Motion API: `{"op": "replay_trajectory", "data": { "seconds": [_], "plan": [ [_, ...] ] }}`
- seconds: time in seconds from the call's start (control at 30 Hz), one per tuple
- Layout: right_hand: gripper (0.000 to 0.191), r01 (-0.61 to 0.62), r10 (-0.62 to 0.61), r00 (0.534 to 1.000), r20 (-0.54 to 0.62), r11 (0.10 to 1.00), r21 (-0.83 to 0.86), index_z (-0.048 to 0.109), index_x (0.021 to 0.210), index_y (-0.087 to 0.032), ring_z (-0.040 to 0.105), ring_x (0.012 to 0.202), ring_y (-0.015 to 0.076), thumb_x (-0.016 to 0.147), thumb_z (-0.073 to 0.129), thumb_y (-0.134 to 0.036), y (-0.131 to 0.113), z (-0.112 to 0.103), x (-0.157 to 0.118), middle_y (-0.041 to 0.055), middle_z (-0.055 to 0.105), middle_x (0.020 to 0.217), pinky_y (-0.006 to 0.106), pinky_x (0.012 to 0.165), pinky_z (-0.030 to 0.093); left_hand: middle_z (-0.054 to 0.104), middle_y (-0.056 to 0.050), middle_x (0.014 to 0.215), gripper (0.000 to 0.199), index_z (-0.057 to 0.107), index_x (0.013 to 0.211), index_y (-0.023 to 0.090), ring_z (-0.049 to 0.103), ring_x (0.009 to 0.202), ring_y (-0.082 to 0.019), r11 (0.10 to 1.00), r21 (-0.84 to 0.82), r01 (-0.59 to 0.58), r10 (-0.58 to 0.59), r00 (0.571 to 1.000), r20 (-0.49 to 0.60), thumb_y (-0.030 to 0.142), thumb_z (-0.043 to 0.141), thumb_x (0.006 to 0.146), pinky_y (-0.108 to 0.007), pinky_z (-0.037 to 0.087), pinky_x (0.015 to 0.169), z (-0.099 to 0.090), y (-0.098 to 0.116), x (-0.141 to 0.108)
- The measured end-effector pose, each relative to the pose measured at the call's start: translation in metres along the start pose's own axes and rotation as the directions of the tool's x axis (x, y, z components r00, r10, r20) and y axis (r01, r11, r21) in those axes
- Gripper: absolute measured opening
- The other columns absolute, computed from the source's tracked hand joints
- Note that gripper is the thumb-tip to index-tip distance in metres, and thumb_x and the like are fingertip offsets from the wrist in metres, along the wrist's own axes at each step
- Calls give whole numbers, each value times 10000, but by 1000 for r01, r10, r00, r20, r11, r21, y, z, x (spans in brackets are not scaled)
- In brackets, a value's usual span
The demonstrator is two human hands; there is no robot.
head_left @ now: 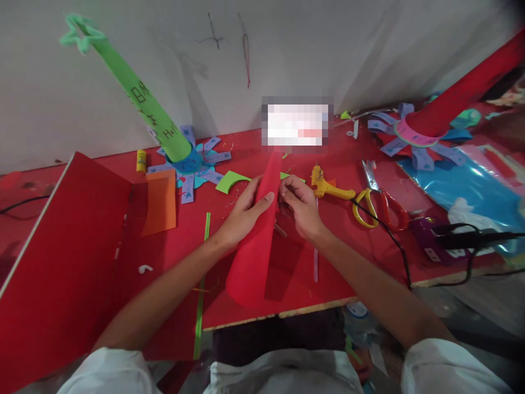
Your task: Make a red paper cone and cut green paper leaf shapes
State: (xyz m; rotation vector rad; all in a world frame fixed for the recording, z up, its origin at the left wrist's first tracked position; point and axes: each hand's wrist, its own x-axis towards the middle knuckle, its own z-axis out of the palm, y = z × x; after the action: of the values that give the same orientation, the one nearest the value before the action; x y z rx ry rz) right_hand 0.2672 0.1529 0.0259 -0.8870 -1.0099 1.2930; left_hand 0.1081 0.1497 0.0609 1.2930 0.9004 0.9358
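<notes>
A red paper cone (251, 268) lies lengthwise at the middle of the red table, its wide end toward me and its narrow end pointing away. My left hand (249, 210) is wrapped round the cone's left side, thumb on top. At the cone's right edge, near the upper part, my right hand (299, 202) has its fingers bent together; what they pinch, if anything, is too small to tell. A yellow glue gun (328, 187) lies just right of my right hand. Green paper pieces (233, 182) show behind the hands.
Green tube (143, 104) with a blue base stands back left; a red tube (455, 104) stands back right. Scissors (374, 191), a black cable (389, 232) and a purple box (429, 241) lie rightward. On the left are a red board (69, 262), orange paper (161, 202) and green strips (200, 306).
</notes>
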Motion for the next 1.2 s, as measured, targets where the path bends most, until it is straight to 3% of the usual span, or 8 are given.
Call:
{"op": "replay_trajectory", "data": {
  "seconds": [0.33,0.8,1.2],
  "plan": [
    [409,-48,48,999,-11,998,31,560,816,-241,407,490,78,844,817,-558,-1,1,1,-77,488,631,227,441,288,718,-86,1352,451,607,1422,277,649,1338,-303,977,132,-165,162,986,37,506,620,1033,-455,580,1123,-4,-9,7],
    [359,-56,57,998,-20,998,42,565,802,-235,404,513,79,845,815,-490,-1,1,1,-74,486,640,231,466,307,716,-93,1340,494,556,1463,249,707,1207,-263,997,57,-45,44,999,22,468,639,1028,-385,623,1020,-3,-4,3],
    [385,-68,68,997,-19,997,31,552,809,-236,406,513,75,841,813,-517,-1,2,1,-77,483,644,225,462,312,726,-92,1334,498,584,1451,277,673,1294,-304,989,111,-96,94,995,20,523,637,1020,-443,604,1074,-4,-7,5]
  ]
}}
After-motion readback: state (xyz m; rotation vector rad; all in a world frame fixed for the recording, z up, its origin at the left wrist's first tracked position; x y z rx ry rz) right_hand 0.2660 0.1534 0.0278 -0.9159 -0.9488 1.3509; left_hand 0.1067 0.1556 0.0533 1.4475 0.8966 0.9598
